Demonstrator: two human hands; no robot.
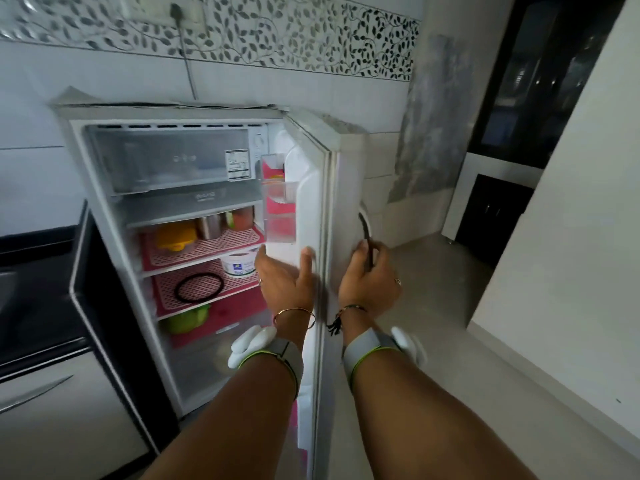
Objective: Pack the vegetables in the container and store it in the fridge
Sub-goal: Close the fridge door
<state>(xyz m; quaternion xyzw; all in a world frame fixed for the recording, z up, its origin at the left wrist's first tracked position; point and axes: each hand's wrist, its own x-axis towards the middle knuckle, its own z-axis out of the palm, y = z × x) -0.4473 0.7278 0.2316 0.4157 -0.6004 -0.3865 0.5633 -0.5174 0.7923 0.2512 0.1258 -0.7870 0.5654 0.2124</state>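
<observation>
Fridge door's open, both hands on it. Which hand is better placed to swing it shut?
Likely right hand: it grips the door handle on the outer face. Left hand lies flat on the door's inner edge.

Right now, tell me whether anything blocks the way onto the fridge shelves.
Nothing visible does: the fridge door is swung open, held by the left hand and right hand. No vegetable container is in view.

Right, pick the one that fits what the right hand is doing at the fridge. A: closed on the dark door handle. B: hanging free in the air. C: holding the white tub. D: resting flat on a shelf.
A: the right hand has its fingers curled around the dark door handle on the outside of the open fridge door.
</observation>
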